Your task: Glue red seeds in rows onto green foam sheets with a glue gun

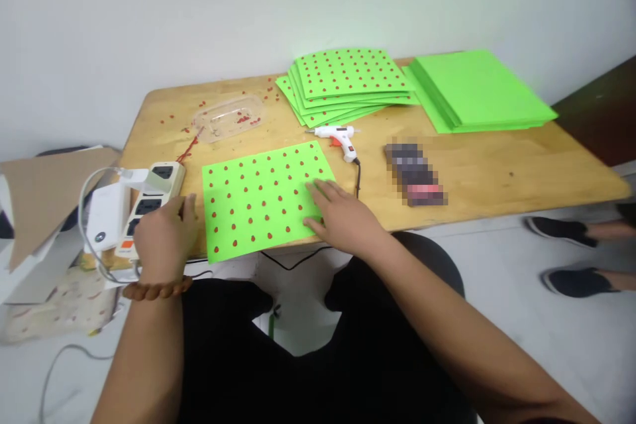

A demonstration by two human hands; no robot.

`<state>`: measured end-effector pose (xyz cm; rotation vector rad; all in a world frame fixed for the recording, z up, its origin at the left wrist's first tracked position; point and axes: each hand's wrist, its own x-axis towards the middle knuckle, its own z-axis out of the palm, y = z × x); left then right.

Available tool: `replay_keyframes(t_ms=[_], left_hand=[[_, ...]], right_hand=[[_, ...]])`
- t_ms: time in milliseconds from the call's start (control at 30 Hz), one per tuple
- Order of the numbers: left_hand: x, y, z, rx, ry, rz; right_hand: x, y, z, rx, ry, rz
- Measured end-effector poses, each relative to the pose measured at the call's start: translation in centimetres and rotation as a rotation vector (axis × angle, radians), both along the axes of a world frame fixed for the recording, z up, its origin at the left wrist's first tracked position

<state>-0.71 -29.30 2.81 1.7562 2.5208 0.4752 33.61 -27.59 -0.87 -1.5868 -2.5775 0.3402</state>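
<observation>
A bright green sheet (pixel 258 202) dotted with rows of small red beads lies at the table's near edge. My right hand (pixel 340 215) rests flat on its right corner, fingers spread. My left hand (pixel 166 235), a bead bracelet on its wrist, sits at the sheet's left edge beside a power strip (pixel 149 202); its fingers are curled and I cannot see anything in them. A white glue gun (pixel 338 136) lies just beyond the sheet, its cord running off the near edge.
A clear plastic tray (pixel 229 116) with a few red beads stands at the back left, loose beads around it. Two stacks sit at the back: dotted green sheets (pixel 345 83) and plain green sheets (pixel 477 89). Another person's shoes (pixel 571 281) are on the floor at right.
</observation>
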Motion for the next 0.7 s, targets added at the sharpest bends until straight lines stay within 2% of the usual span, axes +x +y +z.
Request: replay_keyframes(t_ms=[67,200,267,367,533,600,633,700], left_hand=[[0.6,-1.0,-0.3,0.016,0.05,-0.144],[1.9,-4.9,-2.7,0.024,0.122,-0.674],[1.9,-6.7,-4.1,-0.029,0.195,-0.789],[0.9,-8.4,-5.1,-0.063,0.241,-0.811],[-0.8,-8.7,-5.0,-0.033,0.16,-0.771],[-0.9,-8.2,-4.0,-0.042,0.138,-0.741],[-0.9,-7.8,-3.0,-0.052,0.133,-0.725],[-0.8,-6.9,0.0,-0.043,0.134,-0.703]], right_hand=[[-0.2,-1.9,-0.2,-0.016,-0.035,0.025],[-0.6,-5.6,-1.4,0.012,-0.094,0.014],[-0.7,-6.6,-1.9,0.066,-0.093,-0.027],[-0.7,-7.0,-2.2,0.119,-0.021,-0.08],[0.1,-6.4,-1.6,0.129,0.063,-0.052],[0.4,-5.7,-0.6,0.118,0.048,-0.017],[0.5,-5.1,0.2,0.108,0.036,0.008],[0.7,-3.9,2.5,0.089,0.02,0.071]])
